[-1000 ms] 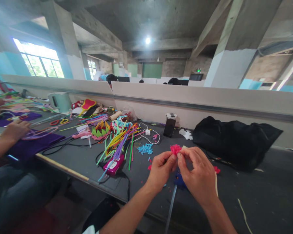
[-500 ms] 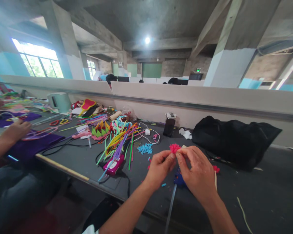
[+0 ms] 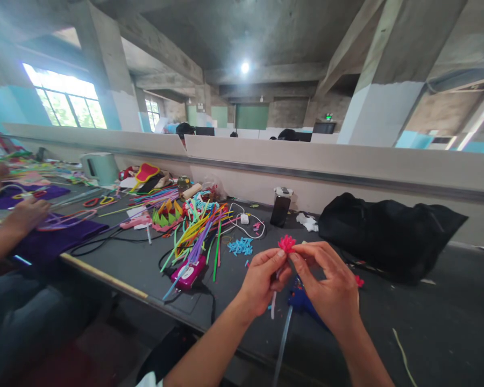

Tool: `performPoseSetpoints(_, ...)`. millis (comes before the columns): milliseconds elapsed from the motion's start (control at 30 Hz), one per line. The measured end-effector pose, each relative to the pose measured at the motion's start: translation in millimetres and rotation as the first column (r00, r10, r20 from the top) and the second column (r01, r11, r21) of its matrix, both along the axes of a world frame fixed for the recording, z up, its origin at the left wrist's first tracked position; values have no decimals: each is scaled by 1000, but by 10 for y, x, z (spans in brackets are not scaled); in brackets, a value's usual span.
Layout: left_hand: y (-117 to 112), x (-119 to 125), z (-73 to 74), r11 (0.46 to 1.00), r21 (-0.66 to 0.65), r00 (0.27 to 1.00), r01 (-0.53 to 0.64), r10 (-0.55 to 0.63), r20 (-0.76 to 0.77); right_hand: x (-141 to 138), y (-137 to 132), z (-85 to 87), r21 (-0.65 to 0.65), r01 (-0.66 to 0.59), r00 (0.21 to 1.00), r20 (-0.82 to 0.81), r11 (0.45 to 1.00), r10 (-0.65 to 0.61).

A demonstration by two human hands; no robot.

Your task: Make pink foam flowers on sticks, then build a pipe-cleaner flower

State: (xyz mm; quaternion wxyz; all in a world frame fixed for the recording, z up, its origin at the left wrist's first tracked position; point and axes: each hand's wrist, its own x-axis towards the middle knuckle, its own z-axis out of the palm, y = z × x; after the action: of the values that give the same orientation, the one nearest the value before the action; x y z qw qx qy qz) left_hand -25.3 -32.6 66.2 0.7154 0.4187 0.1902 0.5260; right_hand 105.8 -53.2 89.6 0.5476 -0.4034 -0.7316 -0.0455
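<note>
A small pink-red flower (image 3: 286, 243) with many short petals is pinched between the fingertips of both my hands, over the dark table. My left hand (image 3: 265, 279) is closed round its base, and a pale stem (image 3: 273, 305) sticks out below those fingers. From the other side my right hand (image 3: 326, 279) presses thumb and forefinger to the flower's base. Partly hidden under my right hand lies a blue glue gun (image 3: 300, 301), with a clear glue stick (image 3: 283, 341) coming out of its near end. Another pink-red piece (image 3: 358, 281) shows just beyond my right wrist.
Left of my hands lie short blue pieces (image 3: 241, 246), a magenta box (image 3: 189, 272) and a heap of coloured pipe cleaners (image 3: 199, 236). A phone (image 3: 279, 210) leans at the back; a black bag (image 3: 381, 231) sits right. A co-worker's hand (image 3: 27, 214) is far left.
The flower has shifted slightly left and turned, so its petals show more spread. The pale stem now shows below my left hand. More of the blue glue gun is visible.
</note>
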Motion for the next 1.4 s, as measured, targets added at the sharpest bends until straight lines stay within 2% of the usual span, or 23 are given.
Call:
performPoseSetpoints(200, -9, 2, -12, 999, 32, 996, -26, 29, -89, 56, 12, -11, -51, 57, 996, 78, 997, -52)
performPoseSetpoints(433, 16, 11, -54, 993, 104, 984, -51, 68, -167, 125, -28, 37, -114, 15, 992, 128, 993, 0)
performPoseSetpoints(633, 5, 57, -93, 977, 177, 978, -121, 148, -149, 136, -33, 36, -106, 38, 995, 97, 994, -28)
performPoseSetpoints(767, -1, 52, -91, 959, 249, 968, -134, 181, -174, 107, -39, 42, -114, 8, 998, 69, 993, -1)
performPoseSetpoints(900, 6, 30, -74, 964, 186, 959, -191, 224, -175, 91, -45, 57, -69, 6, 1000, -25, 998, -8)
performPoseSetpoints(1000, 4, 18, -55, 982, 113, 979, -154, 167, -119, 93, -40, 60, -24, 30, 998, -50, 999, -31)
performPoseSetpoints(1167, -20, 23, -13, 997, 35, 997, -75, 76, -18, 71, -27, 45, -32, -14, 1000, -27, 999, 13)
performPoseSetpoints(1400, -39, 52, -21, 994, 70, 994, -81, 85, -62, 75, -15, 15, -35, -50, 999, -6, 998, 50)
